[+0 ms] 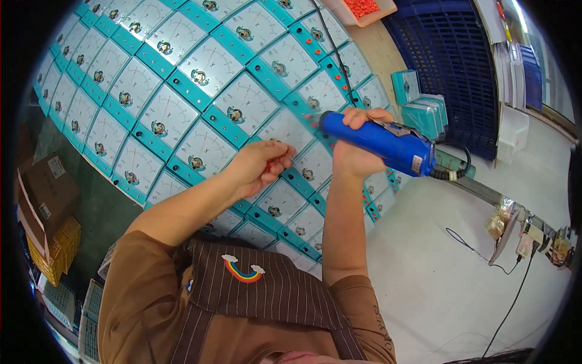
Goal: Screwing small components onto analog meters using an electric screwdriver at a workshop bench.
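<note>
Across the white workbench lie rows of teal-framed analogue meters, where the right hand, wrapped tight round a blue electric screwdriver, could slip off a terminal while the left hand pinches something unseen; far off, a tray holds orange parts.

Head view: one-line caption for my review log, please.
Right hand grips a blue electric screwdriver over rows of teal-framed panel meters; left hand rests beside it.
</note>
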A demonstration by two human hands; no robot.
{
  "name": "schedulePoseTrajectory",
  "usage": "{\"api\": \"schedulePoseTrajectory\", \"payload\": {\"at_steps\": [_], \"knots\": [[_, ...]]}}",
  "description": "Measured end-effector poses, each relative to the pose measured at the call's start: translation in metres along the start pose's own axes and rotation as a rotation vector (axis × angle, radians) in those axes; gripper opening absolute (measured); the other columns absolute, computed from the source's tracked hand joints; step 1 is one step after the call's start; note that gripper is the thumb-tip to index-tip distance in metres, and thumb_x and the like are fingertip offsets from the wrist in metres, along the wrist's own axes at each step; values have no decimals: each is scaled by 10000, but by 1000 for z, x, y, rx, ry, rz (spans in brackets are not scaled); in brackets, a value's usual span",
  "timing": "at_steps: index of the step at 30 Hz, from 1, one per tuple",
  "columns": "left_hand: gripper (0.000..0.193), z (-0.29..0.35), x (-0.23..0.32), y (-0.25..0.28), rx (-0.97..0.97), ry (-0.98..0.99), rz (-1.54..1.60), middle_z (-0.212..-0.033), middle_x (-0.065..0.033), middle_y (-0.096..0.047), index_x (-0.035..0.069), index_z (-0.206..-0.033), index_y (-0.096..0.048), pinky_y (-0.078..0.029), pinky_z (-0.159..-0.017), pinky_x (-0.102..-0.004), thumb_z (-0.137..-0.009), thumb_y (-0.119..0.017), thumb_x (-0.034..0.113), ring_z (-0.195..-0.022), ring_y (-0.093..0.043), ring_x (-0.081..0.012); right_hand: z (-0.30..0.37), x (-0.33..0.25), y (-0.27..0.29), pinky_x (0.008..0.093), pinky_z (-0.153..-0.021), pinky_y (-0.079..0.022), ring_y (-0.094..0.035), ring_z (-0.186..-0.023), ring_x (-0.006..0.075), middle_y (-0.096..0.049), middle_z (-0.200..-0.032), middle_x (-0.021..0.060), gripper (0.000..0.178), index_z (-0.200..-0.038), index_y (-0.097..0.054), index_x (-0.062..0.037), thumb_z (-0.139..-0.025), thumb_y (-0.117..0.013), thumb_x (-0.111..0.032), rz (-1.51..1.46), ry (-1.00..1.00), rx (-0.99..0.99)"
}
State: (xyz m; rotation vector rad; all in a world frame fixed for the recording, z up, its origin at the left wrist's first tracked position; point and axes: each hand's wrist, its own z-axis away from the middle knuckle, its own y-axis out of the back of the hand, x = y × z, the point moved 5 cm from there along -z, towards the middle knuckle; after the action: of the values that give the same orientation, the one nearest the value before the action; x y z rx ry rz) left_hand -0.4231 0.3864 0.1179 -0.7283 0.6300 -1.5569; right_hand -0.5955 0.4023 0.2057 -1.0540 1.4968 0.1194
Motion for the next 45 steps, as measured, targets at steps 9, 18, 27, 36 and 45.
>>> {"api": "schedulePoseTrajectory", "payload": {"at_steps": [9,18,27,36,45], "knots": [[175,0,2,-3,-89,-129,-217,-618,2,-485,17,-888,-553,-217,-374,-173,-909,-515,187,-438,-338,-35,11,23,-29,278,-549,-452,-534,-528,188,-567,-613,133,711,-809,-486,1,-829,-264,-675,219,69,-157],[214,6,25,0,8,-201,-130,-586,11,-468,41,-827,-512,-198,-357,-183,-908,-527,238,-395,-301,-35,-8,-20,3,389,-710,-417,-497,-588,213,-531,-610,94,509,-863,-555,-51,-832,-367,-523,-346,-146,135],[205,16,44,-8,-15,-266,-206,-636,-27,-524,26,-876,-542,-228,-371,-197,-920,-478,217,-432,-347,-58,12,-10,-32,388,-744,-375,-470,-592,199,-514,-605,70,546,-910,-559,-58,-827,-359,-560,-512,-341,-33],[220,21,37,11,-88,-213,-202,-619,14,-486,20,-964,-561,-243,-419,-183,-931,-456,210,-480,-360,-39,-26,37,-57,379,-715,-380,-510,-586,233,-536,-602,95,634,-900,-561,-59,-775,-322,-633,-62,-114,-91],[234,25,42,5,38,-297,-223,-630,35,-496,10,-910,-610,-234,-435,-173,-913,-508,220,-469,-319,-27,-11,62,-85,284,-504,-438,-538,-490,201,-568,-601,132,649,-831,-513,-3,-774,-373,-634,98,-83,-242]]}}
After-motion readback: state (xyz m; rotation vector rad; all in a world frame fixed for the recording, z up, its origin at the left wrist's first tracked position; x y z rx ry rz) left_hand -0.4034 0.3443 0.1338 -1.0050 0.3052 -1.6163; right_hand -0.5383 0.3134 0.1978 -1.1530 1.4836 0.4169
